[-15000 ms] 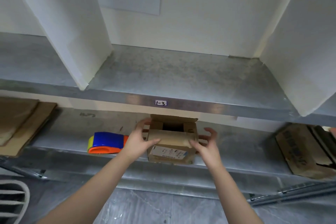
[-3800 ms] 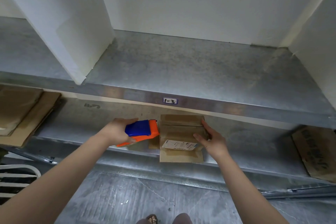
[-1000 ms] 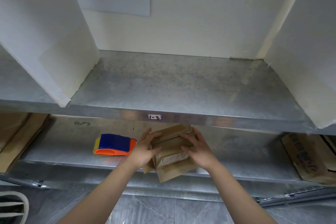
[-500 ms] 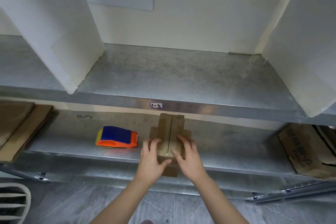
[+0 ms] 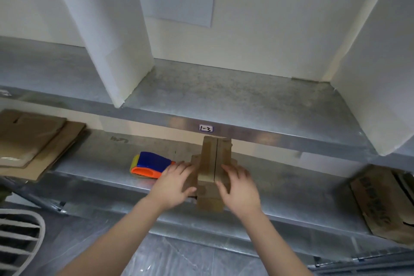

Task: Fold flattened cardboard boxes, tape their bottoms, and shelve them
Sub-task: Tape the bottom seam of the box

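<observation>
While it stands between the two grips at the front edge of the lower shelf (image 5: 89, 175), the cardboard box (image 5: 211, 163) has its two upper flaps folded down so that they meet in a seam running straight away from the person. The left grip (image 5: 177, 182) lies against the box's left side with the thumb towards the front. The right grip (image 5: 239, 186) rests on the right flap. The fingers of both look fairly straight and press on the box rather than wrap it, though they are blurred. Just left of the left grip lies a blue and orange tape dispenser (image 5: 150, 164), and well beyond it a stack of flat cardboard (image 5: 33, 141). Well right of the right grip sits another printed cardboard box (image 5: 385, 204). Above both grips, the upper shelf (image 5: 224, 101) carries a label (image 5: 205, 128) reading 1-3.
</observation>
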The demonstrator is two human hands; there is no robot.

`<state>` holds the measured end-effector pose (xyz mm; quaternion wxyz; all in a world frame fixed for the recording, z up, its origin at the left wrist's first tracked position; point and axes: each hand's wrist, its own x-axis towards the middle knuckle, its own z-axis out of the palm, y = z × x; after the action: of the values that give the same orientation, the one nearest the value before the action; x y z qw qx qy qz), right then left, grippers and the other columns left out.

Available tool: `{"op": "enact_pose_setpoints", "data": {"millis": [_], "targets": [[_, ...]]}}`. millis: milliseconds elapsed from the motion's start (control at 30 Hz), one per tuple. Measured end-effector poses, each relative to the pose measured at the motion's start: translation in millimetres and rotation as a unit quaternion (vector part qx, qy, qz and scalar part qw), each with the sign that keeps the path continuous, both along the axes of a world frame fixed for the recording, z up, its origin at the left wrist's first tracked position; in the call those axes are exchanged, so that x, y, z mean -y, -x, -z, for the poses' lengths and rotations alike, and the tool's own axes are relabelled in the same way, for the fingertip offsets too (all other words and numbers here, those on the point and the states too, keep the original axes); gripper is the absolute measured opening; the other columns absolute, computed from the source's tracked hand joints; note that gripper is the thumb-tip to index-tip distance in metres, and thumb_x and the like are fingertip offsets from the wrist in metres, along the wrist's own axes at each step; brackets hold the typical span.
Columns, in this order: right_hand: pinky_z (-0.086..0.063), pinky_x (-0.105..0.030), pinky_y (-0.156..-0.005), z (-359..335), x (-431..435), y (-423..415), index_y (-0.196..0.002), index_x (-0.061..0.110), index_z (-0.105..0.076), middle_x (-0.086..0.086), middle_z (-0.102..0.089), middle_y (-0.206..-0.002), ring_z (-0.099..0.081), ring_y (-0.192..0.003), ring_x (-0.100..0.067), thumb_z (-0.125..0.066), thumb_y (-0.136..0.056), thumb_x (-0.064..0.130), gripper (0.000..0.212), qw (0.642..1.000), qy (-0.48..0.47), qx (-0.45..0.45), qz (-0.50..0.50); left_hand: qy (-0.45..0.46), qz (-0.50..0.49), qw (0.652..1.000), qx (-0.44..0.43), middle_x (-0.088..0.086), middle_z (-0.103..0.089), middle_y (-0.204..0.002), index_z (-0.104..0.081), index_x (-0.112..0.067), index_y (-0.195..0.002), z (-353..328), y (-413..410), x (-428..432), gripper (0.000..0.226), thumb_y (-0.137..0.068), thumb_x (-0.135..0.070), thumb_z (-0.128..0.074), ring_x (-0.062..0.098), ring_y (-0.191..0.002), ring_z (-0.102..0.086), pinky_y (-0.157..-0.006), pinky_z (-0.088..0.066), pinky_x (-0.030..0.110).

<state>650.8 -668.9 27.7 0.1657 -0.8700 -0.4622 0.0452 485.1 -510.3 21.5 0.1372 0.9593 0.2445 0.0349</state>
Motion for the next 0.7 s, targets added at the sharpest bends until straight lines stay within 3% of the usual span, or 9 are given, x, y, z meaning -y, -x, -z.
{"op": "enact_pose_setpoints", "data": {"millis": [67,200,333,467,567,633,700], "targets": [[-0.051,-0.041,-0.088,-7.4,-3.3,11.9,-0.132,0.033,-0.052,0.002,-0.057,-0.133,-0.054,-0.119,-0.025,-0.036,-0.089,0.058,0.052,0.997,-0.017,0.064,-0.028,-0.034,0.020,0.999,0.003,-0.001,-0.037,-0.151,-0.038,-0.025,-0.145,-7.2,13.9,-11.6,0.059,-0.093,-0.051,-0.046,0.020,-0.141,-0.029,-0.118,-0.013,0.034],[-0.050,-0.039,-0.088,-23.1,-30.2,45.3,-0.129,0.031,-0.055,0.004,-0.061,-0.127,-0.058,-0.114,-0.023,-0.042,-0.088,0.050,0.047,0.990,-0.049,0.098,-0.088,-0.068,0.055,0.996,0.016,0.003,-0.056,-0.134,-0.055,-0.019,-0.131,-15.3,43.2,-39.4,0.052,-0.087,-0.046,-0.051,0.026,-0.123,-0.052,-0.109,-0.036,0.039],[-0.048,-0.038,-0.091,-25.3,-74.3,83.6,-0.135,0.029,-0.047,0.004,-0.055,-0.132,-0.050,-0.121,-0.022,-0.048,-0.091,0.041,0.046,0.989,-0.035,0.034,-0.142,-0.084,0.052,0.995,-0.005,0.004,-0.065,-0.121,-0.060,-0.017,-0.124,-16.6,68.0,-76.4,0.053,-0.076,-0.039,-0.058,0.028,-0.110,-0.063,-0.094,-0.049,0.042],[-0.044,-0.037,-0.099,-1.2,-114.5,104.5,-0.144,0.029,-0.036,0.003,-0.045,-0.142,-0.040,-0.129,-0.021,-0.051,-0.093,0.038,0.054,0.993,0.036,-0.047,-0.100,-0.094,0.058,0.994,-0.025,0.008,-0.066,-0.118,-0.061,-0.015,-0.122,-7.4,80.5,-120.1,0.059,-0.069,-0.040,-0.068,0.031,-0.104,-0.065,-0.089,-0.053,0.042],[-0.041,-0.036,-0.103,21.7,-128.7,108.5,-0.145,0.024,-0.036,-0.002,-0.043,-0.144,-0.039,-0.132,-0.025,-0.051,-0.094,0.037,0.055,0.992,0.080,-0.081,-0.052,-0.051,0.076,0.995,-0.034,0.009,-0.057,-0.134,-0.052,-0.016,-0.134,1.9,77.9,-145.9,0.072,-0.072,-0.046,-0.071,0.033,-0.119,-0.057,-0.099,-0.046,0.045],[-0.039,-0.035,-0.105,33.5,-132.9,107.5,-0.147,0.022,-0.033,-0.005,-0.039,-0.147,-0.036,-0.135,-0.026,-0.048,-0.096,0.038,0.055,0.989,0.110,-0.096,-0.016,-0.026,0.087,0.995,-0.047,0.005,-0.038,-0.151,-0.037,-0.018,-0.146,7.7,72.5,-157.6,0.079,-0.080,-0.051,-0.065,0.029,-0.137,-0.038,-0.112,-0.029,0.040],[-0.041,-0.036,-0.104,42.6,-135.3,104.9,-0.147,0.022,-0.033,-0.005,-0.037,-0.149,-0.037,-0.135,-0.025,-0.047,-0.097,0.036,0.054,0.985,0.122,-0.118,0.018,-0.009,0.102,0.992,-0.071,0.002,-0.027,-0.157,-0.027,-0.019,-0.151,12.3,65.3,-165.3,0.084,-0.083,-0.051,-0.064,0.024,-0.143,-0.026,-0.116,-0.018,0.034]]}}
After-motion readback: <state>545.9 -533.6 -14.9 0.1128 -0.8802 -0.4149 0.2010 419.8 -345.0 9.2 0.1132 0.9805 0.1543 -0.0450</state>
